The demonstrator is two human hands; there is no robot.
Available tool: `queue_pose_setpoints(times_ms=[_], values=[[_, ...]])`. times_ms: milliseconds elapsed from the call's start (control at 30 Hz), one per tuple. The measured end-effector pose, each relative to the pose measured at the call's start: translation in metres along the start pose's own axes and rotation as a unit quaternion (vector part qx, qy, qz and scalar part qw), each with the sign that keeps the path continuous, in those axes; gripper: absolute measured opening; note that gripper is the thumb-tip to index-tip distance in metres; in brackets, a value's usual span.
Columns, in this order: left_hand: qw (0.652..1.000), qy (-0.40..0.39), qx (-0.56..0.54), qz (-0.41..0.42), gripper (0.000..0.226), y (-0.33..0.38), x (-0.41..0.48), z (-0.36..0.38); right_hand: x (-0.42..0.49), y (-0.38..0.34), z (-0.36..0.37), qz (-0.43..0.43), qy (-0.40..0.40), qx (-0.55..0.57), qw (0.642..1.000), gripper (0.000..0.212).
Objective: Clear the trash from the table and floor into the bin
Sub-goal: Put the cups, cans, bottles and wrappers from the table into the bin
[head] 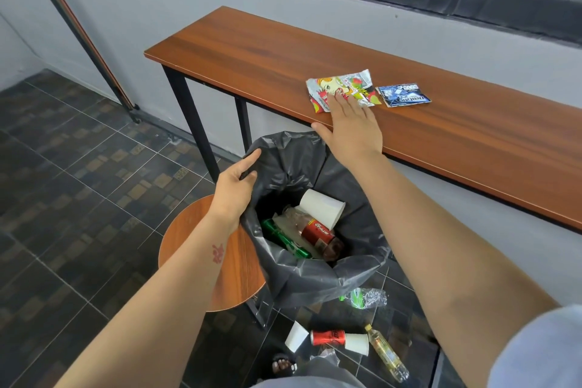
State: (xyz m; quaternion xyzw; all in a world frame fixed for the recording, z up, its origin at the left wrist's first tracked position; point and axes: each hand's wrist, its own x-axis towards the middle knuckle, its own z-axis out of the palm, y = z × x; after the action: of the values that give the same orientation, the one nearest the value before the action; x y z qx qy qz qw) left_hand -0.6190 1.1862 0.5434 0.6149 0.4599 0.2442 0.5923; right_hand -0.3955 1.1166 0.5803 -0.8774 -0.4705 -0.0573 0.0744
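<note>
A black bin bag hangs open below the table, with my left hand gripping its left rim. Inside lie a white paper cup, a red-labelled bottle and a green wrapper. My right hand rests flat on the long wooden table, fingertips touching a colourful snack wrapper. A dark blue wrapper lies just right of it. On the floor lie a crushed clear bottle, a white cup, a red can, another white cup and a yellow-liquid bottle.
A round wooden stool stands left of the bag, under my left forearm. The table runs along a grey wall below a dark window. A slanted pole leans at the left. The floor is dark tile; a sandalled foot shows at the bottom.
</note>
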Motion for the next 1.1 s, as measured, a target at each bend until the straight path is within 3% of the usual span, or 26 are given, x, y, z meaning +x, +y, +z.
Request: queue_pose_setpoints(times_ms=[200,367,533,733,833,900,1000,1100], values=[[1.000,-0.003,-0.006,-0.002,0.045,0.002,0.000,0.001,-0.025,0.005,0.011,-0.104,0.211,0.038,0.971,0.030],[1.000,-0.001,-0.008,0.007,0.044,0.004,-0.003,0.001,-0.056,0.001,0.011,-0.201,0.284,0.054,0.936,0.030],[1.000,-0.006,-0.027,-0.004,0.043,0.005,-0.003,0.002,-0.105,-0.007,0.034,-0.291,0.220,0.040,0.930,0.047],[0.999,-0.013,0.028,0.017,0.046,0.004,-0.002,0.002,-0.127,0.000,0.056,-0.222,0.044,-0.031,0.973,0.062],[0.999,-0.019,0.029,0.016,0.046,0.002,-0.001,0.002,-0.129,0.003,0.050,-0.221,-0.098,-0.077,0.967,0.047],[0.999,-0.014,0.026,0.015,0.046,0.002,0.000,-0.001,-0.130,0.006,0.045,-0.206,-0.140,-0.052,0.967,0.052],[1.000,-0.009,0.014,0.013,0.045,0.001,0.001,-0.004,-0.125,0.006,0.033,-0.196,-0.053,0.022,0.979,0.048],[1.000,-0.009,0.007,0.008,0.044,0.002,0.000,-0.003,-0.110,0.005,0.014,-0.160,0.116,0.100,0.975,0.040]])
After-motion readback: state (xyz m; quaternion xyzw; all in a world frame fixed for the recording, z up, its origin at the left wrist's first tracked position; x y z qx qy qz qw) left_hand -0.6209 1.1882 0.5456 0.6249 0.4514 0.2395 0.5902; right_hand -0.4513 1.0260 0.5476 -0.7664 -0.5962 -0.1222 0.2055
